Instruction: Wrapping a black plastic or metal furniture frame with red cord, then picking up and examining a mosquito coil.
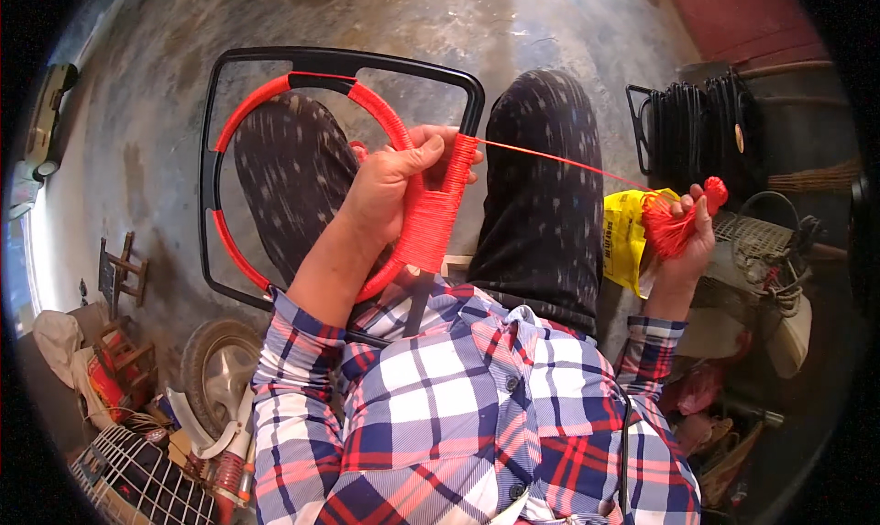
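Over my lap lies a black metal frame (214, 112), a rounded rectangle with a ring inside it. Red cord (431, 227) is wound tightly round much of the ring and along part of the frame's right side. My left hand (390, 181) grips the wrapped part near the frame's upper right, thumb on top and fingers partly behind it. From there a single red strand (559, 158) runs taut to the right. It ends at a bundle of red cord (669, 227), which my right hand (694, 222) holds closed above my right thigh.
A yellow bag (623, 236) lies beside my right knee. Several black frames (701, 126) are stacked farther right. At the lower left are a wheel (220, 369), a white wire basket (137, 475) and a small wooden stool (124, 273). Concrete floor (403, 16) stretches ahead.
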Available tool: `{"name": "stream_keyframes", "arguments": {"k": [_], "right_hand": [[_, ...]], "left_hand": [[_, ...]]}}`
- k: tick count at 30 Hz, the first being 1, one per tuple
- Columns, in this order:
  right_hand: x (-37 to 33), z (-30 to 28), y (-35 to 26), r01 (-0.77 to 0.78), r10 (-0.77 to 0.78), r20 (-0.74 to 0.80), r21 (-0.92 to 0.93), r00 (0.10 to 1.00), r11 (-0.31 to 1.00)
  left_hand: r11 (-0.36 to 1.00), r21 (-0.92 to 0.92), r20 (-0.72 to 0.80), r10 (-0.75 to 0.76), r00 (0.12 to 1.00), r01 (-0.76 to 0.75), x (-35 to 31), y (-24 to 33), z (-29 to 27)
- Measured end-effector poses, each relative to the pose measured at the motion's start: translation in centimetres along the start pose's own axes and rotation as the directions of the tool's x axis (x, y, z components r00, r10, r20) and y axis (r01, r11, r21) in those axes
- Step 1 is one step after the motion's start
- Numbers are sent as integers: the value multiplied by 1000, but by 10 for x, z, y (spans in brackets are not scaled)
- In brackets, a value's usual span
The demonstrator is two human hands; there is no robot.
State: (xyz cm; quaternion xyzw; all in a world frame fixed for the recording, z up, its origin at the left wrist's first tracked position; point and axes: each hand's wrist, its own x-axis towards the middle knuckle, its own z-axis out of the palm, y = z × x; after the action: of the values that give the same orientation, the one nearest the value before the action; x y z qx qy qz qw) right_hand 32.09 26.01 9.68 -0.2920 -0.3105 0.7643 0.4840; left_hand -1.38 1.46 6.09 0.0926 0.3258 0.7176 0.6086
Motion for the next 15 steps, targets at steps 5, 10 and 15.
{"name": "stream_keyframes", "arguments": {"k": [5, 10, 15], "right_hand": [[38, -115, 10, -26, 40, -91, 144, 995, 989], [34, -18, 29, -129, 127, -57, -31, 990, 991], [27, 115, 38, 195, 31, 389, -528, 921, 827]], "left_hand": [[999, -16, 21, -39, 999, 40, 6, -1, 2], [999, 5, 16, -49, 999, 49, 9, -4, 3], [998, 61, 0, -22, 1000, 22, 12, -9, 4]]}}
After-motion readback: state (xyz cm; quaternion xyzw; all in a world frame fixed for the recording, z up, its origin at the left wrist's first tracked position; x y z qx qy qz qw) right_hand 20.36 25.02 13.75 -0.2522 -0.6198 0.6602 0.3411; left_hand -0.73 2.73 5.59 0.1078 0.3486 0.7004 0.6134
